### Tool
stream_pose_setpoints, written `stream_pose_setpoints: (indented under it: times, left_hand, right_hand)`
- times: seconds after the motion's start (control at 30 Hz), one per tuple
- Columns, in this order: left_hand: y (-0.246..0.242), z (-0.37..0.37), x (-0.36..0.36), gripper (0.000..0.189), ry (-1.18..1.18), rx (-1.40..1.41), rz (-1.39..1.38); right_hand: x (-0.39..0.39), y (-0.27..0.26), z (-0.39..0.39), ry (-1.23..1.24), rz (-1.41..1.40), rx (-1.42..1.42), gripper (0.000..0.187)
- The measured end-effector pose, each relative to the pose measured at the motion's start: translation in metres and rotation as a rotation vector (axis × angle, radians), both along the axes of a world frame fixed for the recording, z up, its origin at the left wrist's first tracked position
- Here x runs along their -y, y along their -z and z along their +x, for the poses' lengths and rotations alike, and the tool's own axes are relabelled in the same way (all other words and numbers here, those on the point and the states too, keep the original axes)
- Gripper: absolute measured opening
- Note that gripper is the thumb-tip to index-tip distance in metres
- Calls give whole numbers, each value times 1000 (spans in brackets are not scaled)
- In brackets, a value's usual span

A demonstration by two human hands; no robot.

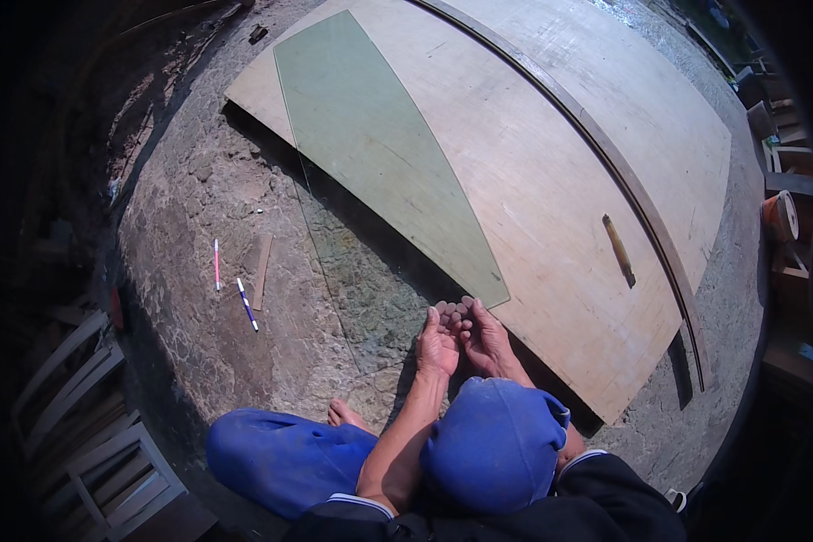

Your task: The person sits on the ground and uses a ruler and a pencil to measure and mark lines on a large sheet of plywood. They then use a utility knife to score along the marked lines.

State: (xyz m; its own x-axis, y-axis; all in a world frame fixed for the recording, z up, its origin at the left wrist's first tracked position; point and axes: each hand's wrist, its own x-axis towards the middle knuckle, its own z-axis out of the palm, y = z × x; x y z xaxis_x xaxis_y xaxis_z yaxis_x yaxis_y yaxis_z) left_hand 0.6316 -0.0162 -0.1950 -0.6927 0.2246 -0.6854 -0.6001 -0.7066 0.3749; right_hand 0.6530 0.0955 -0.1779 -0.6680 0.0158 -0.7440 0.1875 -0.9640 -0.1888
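Observation:
A greenish, see-through glass pane (372, 156) with one curved side lies partly on a pale plywood board (555, 190). Its left part juts past the board's edge, over the rough ground. At the pane's near edge my left hand (437, 342) and my right hand (486, 339) are close together, palms turned up and fingers curled. Both pinch the glass there, the fingertips looking greyish; which fingers are under it is hard to make out. On the board to the right lies a slim tool with a yellow-brown handle (618, 251).
A curved, grooved wooden strip (603, 146) crosses the board and overhangs it. A pink pen (217, 265), a blue-and-white pen (247, 305) and a small flat wooden strip (263, 273) lie on the ground. Wooden frames (118, 474) stand lower left; an orange bucket (779, 215) stands right.

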Motion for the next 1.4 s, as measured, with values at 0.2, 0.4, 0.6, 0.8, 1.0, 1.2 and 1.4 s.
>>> stream_pose_setpoints:
  times: [0.2, 0.4, 0.6, 0.8, 1.0, 1.2, 1.4]
  left_hand:
    - [-1, 1, 1, 41, 8, -24, 39]
    - [-4, -1, -1, 38, -11, 17, 19]
    - [-8, -1, -1, 36, 10, -26, 30]
    - [-10, -1, -1, 37, -2, -27, 24]
    - [-6, -1, 0, 36, 13, -54, 68]
    - [3, 0, 2, 37, 11, -50, 93]
    - [6, 0, 2, 37, -8, -26, 76]
  right_hand:
    - [1, -3, 0, 5, 9, -6, 32]
    - [1, -3, 0, 20, 13, -12, 32]
    - [2, -3, 0, 31, 15, -13, 32]
    - [3, -3, 0, 44, 22, -7, 32]
    - [4, -3, -1, 59, 24, 7, 32]
    - [5, -2, -1, 74, 38, -29, 30]
    - [7, 0, -2, 75, 51, -23, 30]
